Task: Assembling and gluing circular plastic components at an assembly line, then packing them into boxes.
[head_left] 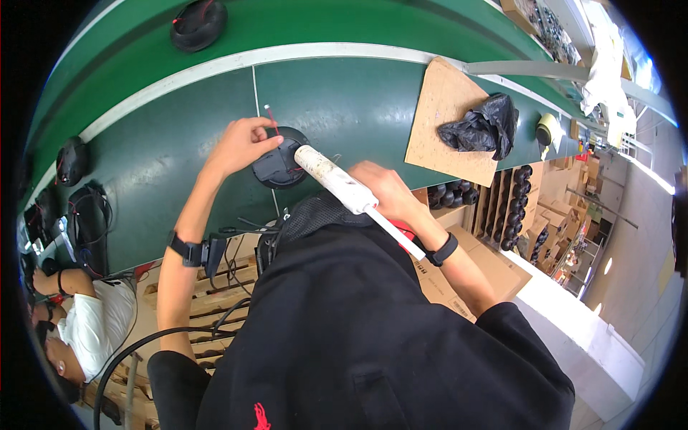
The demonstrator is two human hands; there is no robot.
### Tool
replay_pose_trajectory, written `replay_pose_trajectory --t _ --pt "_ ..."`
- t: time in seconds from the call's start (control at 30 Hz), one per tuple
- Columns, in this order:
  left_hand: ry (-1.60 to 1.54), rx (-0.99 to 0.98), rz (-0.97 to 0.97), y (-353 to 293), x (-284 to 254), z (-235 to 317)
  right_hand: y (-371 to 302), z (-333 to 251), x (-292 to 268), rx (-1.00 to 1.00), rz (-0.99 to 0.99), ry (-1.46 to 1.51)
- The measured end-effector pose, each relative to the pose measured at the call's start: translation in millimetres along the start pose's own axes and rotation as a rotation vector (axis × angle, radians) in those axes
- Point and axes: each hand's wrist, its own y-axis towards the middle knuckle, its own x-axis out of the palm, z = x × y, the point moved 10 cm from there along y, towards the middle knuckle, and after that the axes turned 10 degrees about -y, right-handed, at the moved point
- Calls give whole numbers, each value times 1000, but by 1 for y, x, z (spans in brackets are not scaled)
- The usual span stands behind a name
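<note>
A black round housing (276, 172) lies on the green workbench in front of me. At its upper left my left hand (247, 145) pinches a thin red wire (270, 113), and the wire's small white connector sticks up past the fingertips. My right hand (383, 188) is closed around a white caulking gun (326, 172). The gun's cartridge is smudged, and its tip end reaches over the right side of the housing. A long white rod runs back from the gun toward my body. The gun hides part of my right fingers.
A wooden board (433, 132) with a crumpled black plastic bag (484, 125) lies to the right, and a yellowish roll (548, 129) beyond it. Another round black part (199, 25) sits at the far left. A co-worker in a white shirt (100, 326) works at lower left. Cables (172, 331) hang by my left arm.
</note>
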Motion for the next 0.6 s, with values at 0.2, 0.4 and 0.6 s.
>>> replay_pose_trajectory --t 0.2,0.4,0.6 --pt "-271 -40 -69 30 14 -14 19 -8 21 -53 -88 -71" --pt "-329 -75 -58 31 15 -18 25 -11 31 -81 -77 -118" --pt "-344 -67 -52 28 12 -20 28 -12 32 -57 -96 -155"
